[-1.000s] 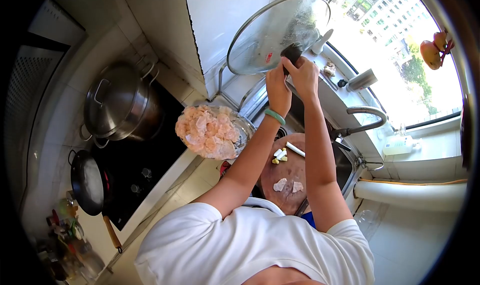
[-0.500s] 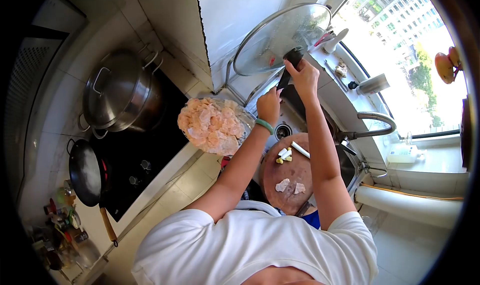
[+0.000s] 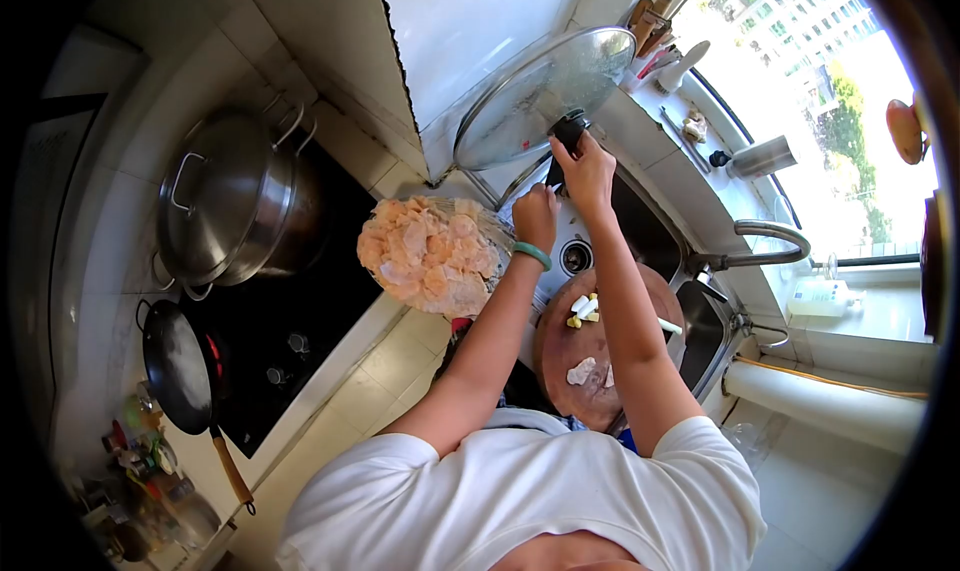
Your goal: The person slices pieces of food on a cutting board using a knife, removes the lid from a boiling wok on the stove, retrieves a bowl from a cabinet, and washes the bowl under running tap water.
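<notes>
My left hand (image 3: 536, 217) is closed at the lower end of a black, slim thing (image 3: 556, 175) with a thicker rounded end, whose kind I cannot make out. My right hand (image 3: 590, 175) grips it higher up, just below the rounded end. A green bangle (image 3: 533, 256) circles my left wrist. Below my forearms lies a round wooden chopping board (image 3: 556, 356) at the sink, bearing white scallion-like pieces (image 3: 586, 309), yellowish bits and a pale flake (image 3: 581, 371). To the left of my left hand sits a clear bag of pale orange chips (image 3: 425, 256).
A glass lid (image 3: 545, 96) leans upright beyond my hands. On the left are the black cooktop (image 3: 300, 301), a lidded steel pot (image 3: 235, 196) and a black pan (image 3: 180, 366). At right are the sink (image 3: 640, 211), faucet (image 3: 765, 228) and windowsill.
My hands, still on the black thing, have come slightly lower, and its rounded end now appears further left and lower. The camera view has shifted a little; the board appears further right.
</notes>
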`<state>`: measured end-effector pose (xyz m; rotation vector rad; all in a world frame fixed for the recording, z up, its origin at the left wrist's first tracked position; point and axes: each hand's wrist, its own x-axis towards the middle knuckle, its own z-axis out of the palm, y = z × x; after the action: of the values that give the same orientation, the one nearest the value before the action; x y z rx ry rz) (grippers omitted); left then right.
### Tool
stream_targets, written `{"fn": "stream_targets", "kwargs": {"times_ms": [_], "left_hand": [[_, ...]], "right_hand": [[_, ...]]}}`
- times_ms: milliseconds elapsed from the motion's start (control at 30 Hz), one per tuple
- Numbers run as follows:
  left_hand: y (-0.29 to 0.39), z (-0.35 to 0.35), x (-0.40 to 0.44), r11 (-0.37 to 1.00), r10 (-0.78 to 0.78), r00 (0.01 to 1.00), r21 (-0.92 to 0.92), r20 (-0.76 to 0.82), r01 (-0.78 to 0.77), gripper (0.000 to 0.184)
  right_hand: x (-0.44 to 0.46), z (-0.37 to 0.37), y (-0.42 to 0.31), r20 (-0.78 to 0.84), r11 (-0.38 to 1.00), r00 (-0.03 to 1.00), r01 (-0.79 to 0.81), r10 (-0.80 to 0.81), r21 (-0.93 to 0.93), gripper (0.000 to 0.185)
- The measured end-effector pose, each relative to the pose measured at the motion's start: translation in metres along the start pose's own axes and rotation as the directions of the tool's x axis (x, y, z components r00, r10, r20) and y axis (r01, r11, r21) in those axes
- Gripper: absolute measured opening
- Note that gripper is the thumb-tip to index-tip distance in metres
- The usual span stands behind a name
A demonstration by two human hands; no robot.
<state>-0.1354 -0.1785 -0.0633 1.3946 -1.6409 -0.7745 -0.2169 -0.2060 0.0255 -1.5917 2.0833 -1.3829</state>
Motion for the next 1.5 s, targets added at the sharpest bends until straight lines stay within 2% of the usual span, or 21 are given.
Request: {"fn": "stream_targets", "kwargs": {"times_ms": [67, 167, 267, 300, 433, 500, 600, 700, 767, 833, 900, 933, 967, 1033, 1100, 1167, 1200, 1300, 1400, 1433, 1500], "left_hand": [[-0.003, 0.007, 0.001, 0.996, -0.031, 0.997, -0.083, -0.077, 0.025, 0.023], [-0.001, 0.008, 0.001, 0.993, -0.048, 0.996, -0.110, -0.073, 0.040, 0.021], [0.004, 0.005, 0.002, 1.000, -0.001, 0.992, 0.012, -0.127, 0.002, 0.019], [0.000, 0.009, 0.002, 1.000, 0.002, 0.992, 0.011, -0.125, -0.001, 0.019], [-0.017, 0.022, -0.005, 1.000, -0.011, 0.996, 0.008, -0.085, 0.011, 0.019], [-0.017, 0.027, -0.008, 1.000, -0.007, 0.998, -0.013, -0.056, 0.006, 0.020], [-0.018, 0.033, -0.003, 0.998, -0.031, 0.999, 0.056, -0.008, 0.032, 0.024], [-0.022, 0.033, -0.002, 0.997, 0.013, 1.000, 0.080, -0.004, -0.012, 0.025], [-0.024, 0.028, 0.000, 0.997, -0.072, 0.990, -0.031, 0.125, 0.076, 0.025], [-0.036, 0.035, 0.000, 0.966, -0.135, 0.979, -0.200, 0.154, 0.165, 0.021], [-0.026, 0.027, -0.002, 0.954, -0.162, 0.973, -0.226, 0.167, 0.198, 0.019], [-0.019, 0.020, -0.003, 0.941, -0.182, 0.971, -0.260, 0.152, 0.217, 0.018], [-0.016, 0.015, -0.005, 0.941, -0.181, 0.969, -0.256, 0.167, 0.220, 0.018], [-0.013, 0.007, -0.008, 0.966, -0.115, 0.985, -0.216, 0.127, 0.141, 0.025], [-0.013, 0.002, -0.023, 0.962, -0.127, 0.980, -0.220, 0.153, 0.159, 0.026], [-0.005, -0.011, -0.047, 0.975, 0.142, 0.951, -0.204, 0.274, -0.087, 0.028], [0.002, -0.015, -0.065, 0.975, 0.143, 0.949, -0.202, 0.280, -0.087, 0.028], [0.031, -0.013, -0.124, 0.910, 0.412, 0.796, -0.238, 0.444, -0.338, 0.039], [0.046, -0.008, -0.160, 0.903, 0.418, 0.753, -0.138, 0.508, -0.408, 0.048], [0.041, -0.004, -0.165, 0.902, 0.418, 0.752, -0.135, 0.510, -0.410, 0.048], [0.032, 0.004, -0.173, 0.869, 0.402, 0.747, 0.035, 0.529, -0.493, 0.054]], "right_hand": [[-0.005, 0.002, -0.004, -0.024, 1.000, 1.000, 0.001, -0.001, 0.008, 0.036], [-0.007, 0.004, -0.003, -0.036, 1.000, 0.999, -0.010, 0.011, 0.026, 0.034], [-0.010, 0.010, -0.001, -0.123, 0.982, 0.976, 0.167, -0.177, -0.088, 0.042], [-0.011, 0.013, 0.004, -0.126, 0.982, 0.976, 0.166, -0.177, -0.089, 0.042], [-0.022, 0.019, 0.015, -0.138, 0.985, 0.978, 0.144, -0.156, -0.090, 0.044], [-0.023, 0.016, 0.021, -0.097, 1.000, 0.995, -0.005, 0.005, 0.003, 0.044], [-0.020, 0.014, 0.023, -0.044, 0.986, 0.993, -0.099, 0.106, 0.135, 0.042], [-0.018, 0.006, 0.023, -0.025, 0.997, 0.998, -0.062, 0.063, 0.052, 0.043], [-0.017, 0.009, 0.043, -0.040, 0.999, 0.998, 0.040, -0.039, 0.025, 0.045], [-0.016, -0.007, 0.037, 0.060, 0.995, 0.998, 0.040, -0.034, -0.090, 0.054], [-0.017, -0.019, 0.041, 0.063, 0.999, 0.998, 0.013, -0.010, -0.047, 0.059], [-0.020, -0.029, 0.042, 0.046, 0.999, 0.999, -0.004, 0.002, 0.047, 0.058], [-0.024, -0.041, 0.043, 0.074, 0.999, 0.997, -0.026, 0.025, 0.021, 0.051], [-0.042, -0.075, 0.043, 0.003, 0.998, 0.998, -0.061, 0.061, 0.035, 0.041], [-0.070, -0.119, 0.042, 0.063, 0.979, 0.981, -0.174, 0.181, -0.110, 0.028], [-0.108, -0.146, 0.074, 0.036, 0.953, 0.979, -0.184, 0.198, -0.242, 0.021], [-0.126, -0.158, 0.085, 0.041, 0.926, 0.971, -0.212, 0.236, -0.311, 0.020], [-0.175, -0.186, 0.117, 0.077, 0.884, 0.948, -0.257, 0.310, -0.390, 0.022], [-0.205, -0.201, 0.128, 0.035, 0.905, 0.993, -0.086, 0.111, -0.417, 0.034], [-0.212, -0.206, 0.130, 0.033, 0.906, 0.993, -0.088, 0.112, -0.414, 0.034], [-0.222, -0.211, 0.132, 0.051, 0.878, 0.988, -0.105, 0.145, -0.467, 0.035]]}}
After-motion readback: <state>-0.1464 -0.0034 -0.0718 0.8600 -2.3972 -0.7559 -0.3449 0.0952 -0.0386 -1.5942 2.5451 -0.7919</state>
